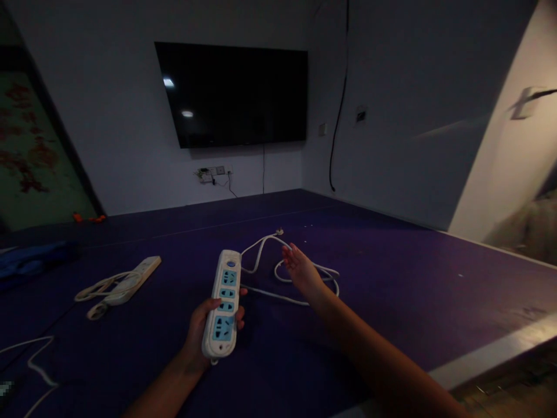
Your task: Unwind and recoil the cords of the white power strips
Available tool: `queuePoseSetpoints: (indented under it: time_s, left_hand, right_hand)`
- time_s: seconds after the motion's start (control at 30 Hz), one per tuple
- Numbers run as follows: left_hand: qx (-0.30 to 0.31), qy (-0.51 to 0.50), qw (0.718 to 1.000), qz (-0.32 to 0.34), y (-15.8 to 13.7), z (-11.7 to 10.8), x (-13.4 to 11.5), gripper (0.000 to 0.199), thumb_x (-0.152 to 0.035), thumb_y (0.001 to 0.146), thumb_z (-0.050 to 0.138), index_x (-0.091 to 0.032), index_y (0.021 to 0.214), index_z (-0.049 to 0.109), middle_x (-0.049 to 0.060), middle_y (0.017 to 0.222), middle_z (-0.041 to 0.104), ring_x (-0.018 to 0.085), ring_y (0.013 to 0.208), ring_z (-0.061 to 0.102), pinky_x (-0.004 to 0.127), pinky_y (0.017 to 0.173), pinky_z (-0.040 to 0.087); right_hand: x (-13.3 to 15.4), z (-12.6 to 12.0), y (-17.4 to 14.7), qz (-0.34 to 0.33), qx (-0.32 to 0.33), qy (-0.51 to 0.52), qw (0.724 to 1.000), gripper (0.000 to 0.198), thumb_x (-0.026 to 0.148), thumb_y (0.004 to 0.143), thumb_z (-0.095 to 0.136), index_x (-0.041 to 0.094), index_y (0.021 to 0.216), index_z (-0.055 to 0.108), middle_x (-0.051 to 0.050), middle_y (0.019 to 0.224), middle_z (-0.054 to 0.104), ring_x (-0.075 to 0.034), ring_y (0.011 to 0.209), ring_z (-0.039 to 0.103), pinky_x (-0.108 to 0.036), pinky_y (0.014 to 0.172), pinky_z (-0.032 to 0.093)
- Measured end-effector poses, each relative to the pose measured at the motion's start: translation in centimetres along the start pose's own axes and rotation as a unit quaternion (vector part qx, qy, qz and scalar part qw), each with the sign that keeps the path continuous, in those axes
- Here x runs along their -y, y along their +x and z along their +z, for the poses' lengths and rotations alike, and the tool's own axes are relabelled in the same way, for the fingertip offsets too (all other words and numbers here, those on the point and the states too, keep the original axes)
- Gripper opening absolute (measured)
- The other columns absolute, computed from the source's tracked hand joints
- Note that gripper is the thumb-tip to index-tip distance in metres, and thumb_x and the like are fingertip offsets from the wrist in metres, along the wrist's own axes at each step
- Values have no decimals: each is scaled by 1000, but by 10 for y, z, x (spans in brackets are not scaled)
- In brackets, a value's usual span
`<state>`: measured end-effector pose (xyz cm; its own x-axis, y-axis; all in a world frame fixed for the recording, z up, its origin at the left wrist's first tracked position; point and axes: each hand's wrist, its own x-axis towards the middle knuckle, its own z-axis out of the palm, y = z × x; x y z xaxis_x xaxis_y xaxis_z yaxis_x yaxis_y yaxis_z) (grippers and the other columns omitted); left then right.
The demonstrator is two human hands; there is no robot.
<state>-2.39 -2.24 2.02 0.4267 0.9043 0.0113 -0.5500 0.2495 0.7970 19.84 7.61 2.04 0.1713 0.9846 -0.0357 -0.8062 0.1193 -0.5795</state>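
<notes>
My left hand (204, 325) is wrapped round a white power strip (216, 325) with light blue sockets, thumb on its face and fingertips showing at its right edge. The strip is held tilted, with its blue switch end pointing away from me. From that far end runs a white cord (278, 298), which loops loosely over the purple surface. My right hand (300, 270) is closed on a stretch of this cord, just right of the strip; part of the cord passes behind the hand. The cord's plug (279, 231) lies a little beyond my right fingertips.
A second white power strip (134, 284) with its cord bundled lies on the purple surface (374, 278) at left. Blue cloth (35, 259) and another white cord (41, 366) are farther left. A television (239, 96) hangs above wall sockets (213, 173); a black cable (339, 116) dangles in the corner.
</notes>
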Motion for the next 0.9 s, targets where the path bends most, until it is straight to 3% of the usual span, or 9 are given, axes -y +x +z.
queuePoseSetpoints:
  time_s: [0.27, 0.37, 0.47, 0.5, 0.57, 0.63, 0.73, 0.8, 0.9]
  left_hand:
    - [142, 48, 989, -9, 0, -7, -11, 43, -34, 67, 55, -9, 102, 63, 5, 63, 61, 12, 54, 56, 20, 50, 43]
    - [191, 150, 969, -32, -5, -9, -20, 47, -31, 62, 57, -12, 105, 60, 5, 74, 64, 12, 52, 55, 21, 46, 40]
    - [153, 347, 925, -28, -9, -10, -32, 70, -24, 61, 59, -20, 129, 43, 8, 103, 64, 14, 63, 58, 25, 55, 45]
    - [121, 436, 892, -9, -9, -10, -36, 78, -22, 61, 59, -23, 135, 34, 9, 110, 62, 16, 71, 59, 28, 61, 47]
    - [39, 617, 784, 59, -7, -11, -43, 85, -18, 62, 56, -27, 140, 26, 8, 123, 55, 22, 94, 58, 35, 80, 47]
    - [-54, 759, 636, 128, -4, -13, -51, 83, -14, 62, 52, -27, 140, 28, 7, 130, 50, 26, 115, 48, 41, 99, 35]
    - [-180, 870, 430, 162, -1, -22, -63, 77, -7, 64, 46, -25, 138, 35, 7, 126, 55, 28, 122, 41, 49, 110, 12]
    - [-233, 893, 353, 151, -2, -32, -70, 74, -3, 65, 42, -26, 135, 39, 6, 126, 55, 27, 123, 39, 53, 110, 3]
    - [-264, 904, 312, 124, -6, -48, -77, 70, 2, 64, 40, -26, 128, 48, 6, 132, 51, 29, 129, 32, 60, 107, -1]
  right_hand:
    - [44, -21, 32, -50, -64, 62, 995, 18, 11, 86, 49, 23, 74, 57, 4, 71, 65, -5, 64, 63, -13, 59, 53]
    - [64, -24, 34, -75, -65, 80, 992, 17, 14, 88, 48, 23, 76, 56, 5, 73, 64, -4, 66, 63, -12, 62, 52]
    - [79, -25, 32, -91, -68, 120, 986, 17, 16, 90, 45, 21, 77, 55, 4, 74, 64, -4, 67, 63, -14, 64, 52]
    - [83, -26, 31, -96, -65, 137, 984, 15, 16, 89, 46, 21, 78, 55, 4, 75, 64, -5, 68, 63, -15, 64, 52]
    - [88, -26, 28, -104, -55, 167, 979, 11, 18, 88, 49, 20, 80, 55, 3, 76, 64, -6, 69, 63, -17, 65, 53]
    - [92, -26, 24, -98, -45, 181, 978, 8, 21, 87, 49, 20, 82, 55, 2, 76, 65, -7, 70, 64, -19, 64, 53]
    - [92, -23, 18, -55, -38, 179, 982, 13, 27, 86, 47, 20, 85, 56, 1, 70, 64, -10, 66, 63, -22, 59, 52]
    - [90, -21, 16, -30, -34, 162, 986, 14, 29, 85, 46, 20, 83, 56, 1, 66, 63, -10, 61, 62, -22, 55, 50]
    - [86, -20, 15, -18, -25, 118, 993, 14, 31, 83, 48, 21, 75, 55, 2, 61, 61, -10, 55, 61, -22, 52, 48]
